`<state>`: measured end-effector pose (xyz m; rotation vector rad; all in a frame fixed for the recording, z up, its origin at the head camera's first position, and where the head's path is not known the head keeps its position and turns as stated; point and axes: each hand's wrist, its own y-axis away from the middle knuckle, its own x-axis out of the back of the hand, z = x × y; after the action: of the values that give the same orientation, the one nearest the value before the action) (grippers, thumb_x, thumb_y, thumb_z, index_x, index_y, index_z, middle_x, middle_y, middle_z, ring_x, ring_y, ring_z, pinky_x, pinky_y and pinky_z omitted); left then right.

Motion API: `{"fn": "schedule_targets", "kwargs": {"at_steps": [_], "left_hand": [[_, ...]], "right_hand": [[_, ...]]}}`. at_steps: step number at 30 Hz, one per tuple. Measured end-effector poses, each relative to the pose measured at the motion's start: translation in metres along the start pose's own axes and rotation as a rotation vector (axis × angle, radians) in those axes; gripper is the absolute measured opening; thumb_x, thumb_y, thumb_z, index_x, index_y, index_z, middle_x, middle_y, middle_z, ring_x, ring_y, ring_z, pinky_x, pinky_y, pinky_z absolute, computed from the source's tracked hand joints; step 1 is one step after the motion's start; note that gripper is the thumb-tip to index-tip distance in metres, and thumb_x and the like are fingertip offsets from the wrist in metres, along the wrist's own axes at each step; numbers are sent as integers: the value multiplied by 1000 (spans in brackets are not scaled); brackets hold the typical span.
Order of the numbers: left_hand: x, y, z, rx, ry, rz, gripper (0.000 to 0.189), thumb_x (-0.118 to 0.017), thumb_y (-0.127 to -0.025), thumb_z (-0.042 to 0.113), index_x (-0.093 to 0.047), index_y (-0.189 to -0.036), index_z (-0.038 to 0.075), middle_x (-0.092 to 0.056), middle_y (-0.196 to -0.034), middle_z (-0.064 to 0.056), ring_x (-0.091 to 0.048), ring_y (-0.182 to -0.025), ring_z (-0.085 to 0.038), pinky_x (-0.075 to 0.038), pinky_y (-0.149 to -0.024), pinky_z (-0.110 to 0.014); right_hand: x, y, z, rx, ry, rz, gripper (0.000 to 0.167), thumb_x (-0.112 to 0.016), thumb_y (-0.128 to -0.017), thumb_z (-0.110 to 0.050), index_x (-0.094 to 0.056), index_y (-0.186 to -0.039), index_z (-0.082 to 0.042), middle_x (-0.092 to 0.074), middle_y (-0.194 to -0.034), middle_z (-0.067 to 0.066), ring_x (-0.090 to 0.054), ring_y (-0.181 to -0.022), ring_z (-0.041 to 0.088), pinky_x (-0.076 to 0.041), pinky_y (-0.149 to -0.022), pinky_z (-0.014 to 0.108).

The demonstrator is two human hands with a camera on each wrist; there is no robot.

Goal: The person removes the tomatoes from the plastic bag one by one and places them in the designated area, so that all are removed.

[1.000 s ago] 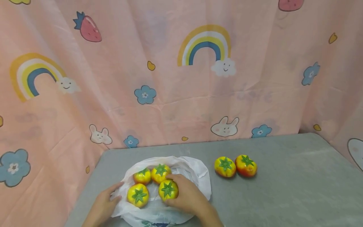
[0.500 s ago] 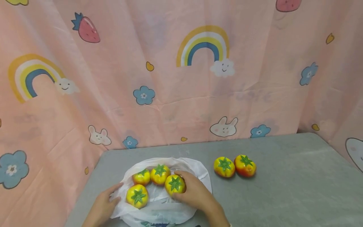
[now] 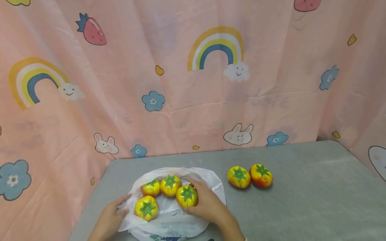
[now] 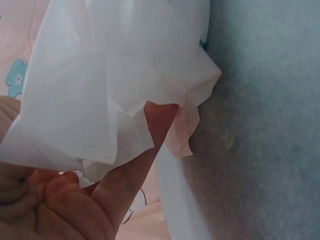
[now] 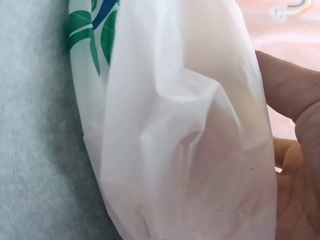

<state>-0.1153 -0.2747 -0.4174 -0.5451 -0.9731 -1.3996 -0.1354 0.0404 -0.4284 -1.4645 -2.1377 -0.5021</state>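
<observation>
A white plastic bag [image 3: 178,226] lies spread with its mouth facing up, bearing green and blue print. My left hand [image 3: 111,214] holds its left rim; in the left wrist view the bag's edge [image 4: 85,125] covers part of the fingers. Within the bag, my right hand [image 3: 208,202] grips a yellow-red tomato [image 3: 187,196] from the right side, thumb nearer me. Three more tomatoes rest in the bag: one at the back left [image 3: 150,188], one at back middle [image 3: 171,185], one at front left [image 3: 146,208]. The bag's wall hides the gripped tomato in the right wrist view.
Two more tomatoes, a left one [image 3: 239,177] and a right one [image 3: 261,175], sit side by side on the grey table [image 3: 307,201], right of the bag. Behind the table hangs a pink patterned curtain [image 3: 187,127].
My right hand has shifted right within the bag together with its tomato, then nearly stopped. The left hand and the other tomatoes have stayed in place.
</observation>
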Motion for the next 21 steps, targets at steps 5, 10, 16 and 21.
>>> {"fn": "schedule_targets", "kwargs": {"at_steps": [5, 10, 16, 21], "left_hand": [[2, 0, 1, 6, 2, -3, 50, -61, -92, 5, -53, -142, 4, -51, -141, -33, -45, -132, -54, -41, -105, -67], [3, -1, 0, 6, 9, 3, 51, -61, -92, 5, -53, -142, 4, -50, -141, -33, -46, -132, -53, -42, -105, -67], [0, 0, -2, -31, 7, 19, 49, -62, -91, 4, -56, -140, 5, -54, -139, -31, -47, -131, -52, -42, -105, -66], [-2, -1, -2, -12, 9, 15, 49, -62, -91, 3, -55, -140, 4, -53, -140, -32, -46, -132, -54, -41, -105, -67]], "right_hand": [[2, 0, 1, 14, -10, -12, 80, -84, -73, -26, -48, -144, -11, -55, -145, 9, -54, -129, 31, -43, -111, 58], [4, -1, 1, 30, 3, -12, 79, -84, -74, -28, -50, -143, -11, -55, -146, 8, -54, -129, 31, -42, -111, 58], [9, 6, -2, -34, 0, -22, 80, -86, -73, -32, -50, -142, -12, -58, -142, 9, -57, -123, 30, -44, -108, 59], [21, 14, -2, -51, 29, 11, 76, -85, -74, -35, -54, -140, -13, -59, -139, 9, -58, -121, 27, -46, -108, 57]]}}
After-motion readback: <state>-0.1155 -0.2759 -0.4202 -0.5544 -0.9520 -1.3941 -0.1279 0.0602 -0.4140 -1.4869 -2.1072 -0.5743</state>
